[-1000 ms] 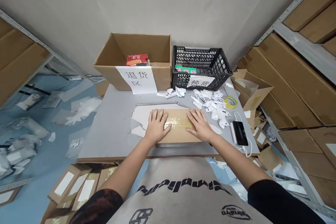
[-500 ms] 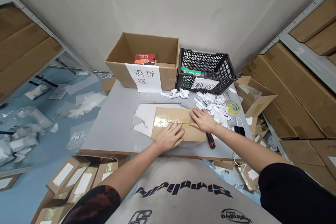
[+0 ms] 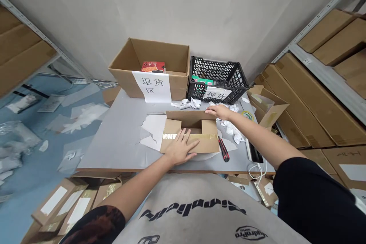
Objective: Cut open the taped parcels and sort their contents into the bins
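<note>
A small cardboard box (image 3: 207,146) lies before me on the table, its far flap (image 3: 184,114) raised and its near flap still down. Through the gap the dim inside shows; I cannot make out any contents. My left hand (image 3: 182,147) rests on the near flap with its fingers spread. At the far right corner, my right hand (image 3: 219,112) grips the edge of the raised flap. A red and black utility knife (image 3: 223,150) lies just right of the box.
Behind stand a large carton (image 3: 178,87) with a red book inside and a black plastic crate (image 3: 196,91) with green items. Crumpled paper, a tape roll (image 3: 247,115) and a phone (image 3: 254,152) lie to the right. Labelled boxes (image 3: 54,201) sit below the table's left edge.
My right hand has lifted the far flap, opening the top of the box. My left hand has stayed on the near flap, its fingers now spread wider. The view has shifted slightly.
</note>
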A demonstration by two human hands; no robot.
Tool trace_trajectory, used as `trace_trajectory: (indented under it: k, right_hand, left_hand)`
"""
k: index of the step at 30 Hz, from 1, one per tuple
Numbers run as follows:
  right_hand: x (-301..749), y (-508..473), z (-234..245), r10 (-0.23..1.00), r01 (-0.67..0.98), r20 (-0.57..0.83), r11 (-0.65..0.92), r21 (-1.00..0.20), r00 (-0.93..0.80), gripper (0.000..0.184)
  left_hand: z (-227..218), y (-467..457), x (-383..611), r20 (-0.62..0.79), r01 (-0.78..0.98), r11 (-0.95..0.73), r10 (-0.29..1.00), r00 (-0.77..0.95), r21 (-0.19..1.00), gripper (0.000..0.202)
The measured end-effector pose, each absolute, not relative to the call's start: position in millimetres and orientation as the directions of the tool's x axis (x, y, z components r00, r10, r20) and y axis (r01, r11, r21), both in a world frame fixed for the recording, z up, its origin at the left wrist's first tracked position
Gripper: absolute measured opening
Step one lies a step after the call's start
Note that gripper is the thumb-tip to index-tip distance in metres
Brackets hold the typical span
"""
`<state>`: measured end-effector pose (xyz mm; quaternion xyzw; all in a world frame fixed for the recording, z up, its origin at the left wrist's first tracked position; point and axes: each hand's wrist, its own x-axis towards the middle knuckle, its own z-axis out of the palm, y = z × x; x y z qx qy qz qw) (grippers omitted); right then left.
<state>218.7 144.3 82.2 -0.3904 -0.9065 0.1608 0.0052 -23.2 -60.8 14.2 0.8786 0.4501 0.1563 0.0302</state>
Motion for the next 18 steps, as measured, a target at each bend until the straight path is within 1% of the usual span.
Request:
trace_trajectory:
  k: [3, 4, 5, 6, 8, 9, 11, 13, 14, 18]
  right_hand:
    - [214.8, 158.2, 68.6, 0.810, 0.771, 0.095, 0.581, -0.262, -0.579, 0.052]
    - [213.3, 160.2, 64.7, 0.826, 0.781, 0.133, 0.561, -0.274, -0.547, 0.053]
    - [212.3, 161.3, 62.4, 0.836, 0.782, 0.135, 0.546, -0.302, -0.532, 0.053]
    - [211.7, 161.7, 61.9, 0.841, 0.776, 0.106, 0.532, -0.338, -0.530, 0.054]
    - [212.0, 161.0, 66.2, 0.823, 0.751, -0.006, 0.515, -0.413, -0.568, 0.059]
    - [212.7, 160.0, 70.3, 0.795, 0.730, -0.069, 0.516, -0.448, -0.603, 0.062]
    - [214.1, 157.1, 79.5, 0.698, 0.670, -0.179, 0.532, -0.518, -0.693, 0.063]
    - [214.6, 155.1, 86.7, 0.605, 0.615, -0.243, 0.541, -0.574, -0.759, 0.062]
    - [214.4, 155.4, 88.9, 0.580, 0.605, -0.265, 0.532, -0.592, -0.770, 0.062]
    - [211.2, 170.4, 88.5, 0.576, 0.642, -0.357, 0.423, -0.639, -0.735, 0.065]
  left_hand:
    - [18.2, -55.7, -23.4, 0.228, 0.811, -0.566, 0.818, 0.528, 0.148, 0.062]
    - [20.4, -54.2, -23.6, 0.220, 0.813, -0.568, 0.816, 0.535, 0.126, 0.062]
    - [22.5, -52.9, -23.7, 0.213, 0.813, -0.573, 0.811, 0.544, 0.105, 0.062]
    - [24.4, -52.0, -23.8, 0.209, 0.811, -0.579, 0.806, 0.553, 0.086, 0.061]
    - [26.3, -51.4, -23.3, 0.208, 0.809, -0.585, 0.800, 0.562, 0.064, 0.062]
    - [26.0, -51.5, -22.7, 0.211, 0.810, -0.584, 0.800, 0.561, 0.060, 0.063]
    - [23.5, -52.4, -21.0, 0.221, 0.812, -0.579, 0.802, 0.554, 0.065, 0.063]
    - [19.9, -53.5, -19.1, 0.234, 0.814, -0.575, 0.804, 0.546, 0.078, 0.063]
    - [18.3, -54.0, -18.3, 0.241, 0.813, -0.575, 0.804, 0.543, 0.086, 0.063]
    - [15.5, -55.4, -17.5, 0.262, 0.807, -0.580, 0.801, 0.539, 0.113, 0.062]
